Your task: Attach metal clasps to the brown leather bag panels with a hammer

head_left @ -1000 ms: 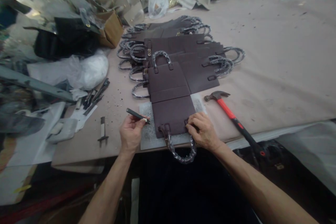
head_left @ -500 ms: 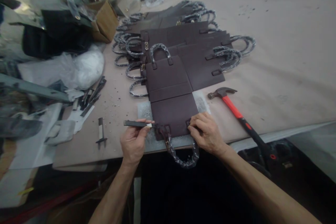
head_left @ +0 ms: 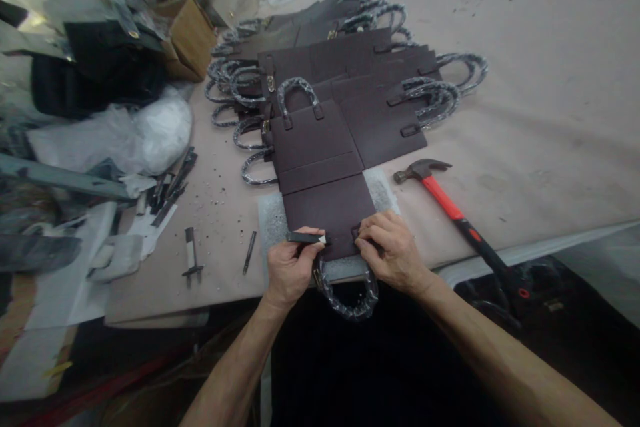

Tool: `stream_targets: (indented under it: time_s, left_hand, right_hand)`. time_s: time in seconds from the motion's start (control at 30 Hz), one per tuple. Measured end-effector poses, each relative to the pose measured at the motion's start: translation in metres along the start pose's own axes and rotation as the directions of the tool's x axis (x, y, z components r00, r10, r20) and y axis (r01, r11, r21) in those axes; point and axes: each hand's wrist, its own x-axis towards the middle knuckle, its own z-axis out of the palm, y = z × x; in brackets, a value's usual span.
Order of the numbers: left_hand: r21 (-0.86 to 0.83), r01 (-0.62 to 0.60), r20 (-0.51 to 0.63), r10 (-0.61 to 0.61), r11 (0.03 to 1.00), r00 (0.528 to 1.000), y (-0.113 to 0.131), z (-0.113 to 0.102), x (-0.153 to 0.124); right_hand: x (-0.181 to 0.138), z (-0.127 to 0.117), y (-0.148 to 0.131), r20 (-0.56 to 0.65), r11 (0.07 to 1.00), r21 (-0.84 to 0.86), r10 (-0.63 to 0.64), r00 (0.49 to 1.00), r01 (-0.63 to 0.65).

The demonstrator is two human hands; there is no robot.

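A dark brown bag panel [head_left: 325, 203] lies on a pale speckled slab [head_left: 273, 227] at the table's front edge. Its plastic-wrapped handle [head_left: 350, 312] hangs over that edge towards me. My left hand [head_left: 293, 270] is closed round a short dark bar-shaped tool with a white band [head_left: 303, 237], whose far end lies over the panel's left handle tab. At the right tab [head_left: 355, 231] my right hand [head_left: 387, 247] has thumb and fingers pinched together; the fingertips partly cover what they grip.
Several brown panels with wrapped handles [head_left: 380, 113] overlap behind. A red-and-black claw hammer [head_left: 443, 200] lies right. On the left are a pronged tool [head_left: 191, 253], a thin dark rod [head_left: 249, 253], strip-like tools [head_left: 173, 190], plastic bags [head_left: 163, 123] and a cardboard box [head_left: 190, 33].
My left hand has moved right with the bar-shaped tool, from beside the panel to over its left tab. The thin rod on the table is now uncovered. My right hand stays at the right tab.
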Motion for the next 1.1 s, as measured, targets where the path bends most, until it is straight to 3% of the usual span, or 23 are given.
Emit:
stream_targets:
  time_s: [0.33, 0.63, 1.1]
  left_hand:
    - [0.097, -0.143, 0.002, 0.144, 0.985, 0.990, -0.0001, 0.0028, -0.0016]
    - [0.150, -0.325, -0.015, 0.331, 0.934, 0.944, -0.0049, 0.0084, -0.0063]
    - [0.171, -0.299, 0.059, 0.293, 0.939, 0.954, -0.0030, 0.0091, 0.0013]
  right_hand:
    - [-0.0011, 0.0000, -0.0005, 0.012, 1.000, -0.015, 0.008, 1.000, -0.008]
    - [-0.0018, 0.0002, 0.0003, 0.013, 1.000, -0.015, 0.017, 1.000, -0.016]
    - [-0.0012, -0.0008, -0.0012, 0.019, 0.999, -0.027, 0.018, 1.000, -0.018]
